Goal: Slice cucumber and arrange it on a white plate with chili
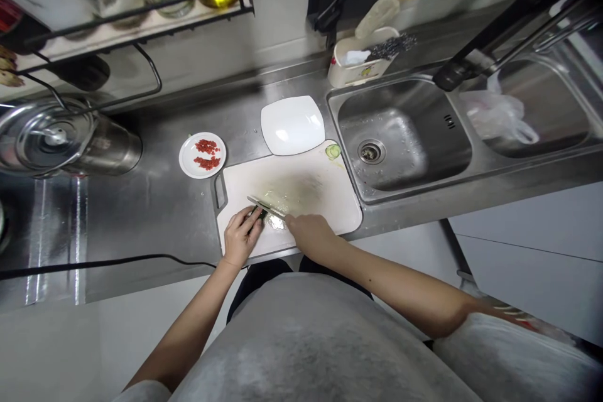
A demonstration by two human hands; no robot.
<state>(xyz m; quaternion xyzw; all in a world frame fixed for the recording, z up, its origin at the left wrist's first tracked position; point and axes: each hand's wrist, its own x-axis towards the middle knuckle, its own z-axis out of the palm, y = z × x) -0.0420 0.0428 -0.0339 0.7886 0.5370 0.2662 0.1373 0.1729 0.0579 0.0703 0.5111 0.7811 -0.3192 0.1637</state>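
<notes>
My right hand (311,233) is closed around the handle of a kitchen knife (266,205), its blade pointing left across the white cutting board (301,179). Under and beside the blade lies a dark green piece of cucumber (263,215), mostly covered by fingers. My left hand (241,235) presses on that piece with bent fingers, close to the blade. Wet patches and small bits are scattered on the board around the knife. At the board's far right corner rest pale green cucumber slices (333,150).
Behind the board is a white rectangular plate (293,124). A small round plate (187,160) with chopped red bits stands to the left. A steel sink (405,138) lies right, a steel pot (113,146) far left. A black cable (141,257) crosses the counter's front left.
</notes>
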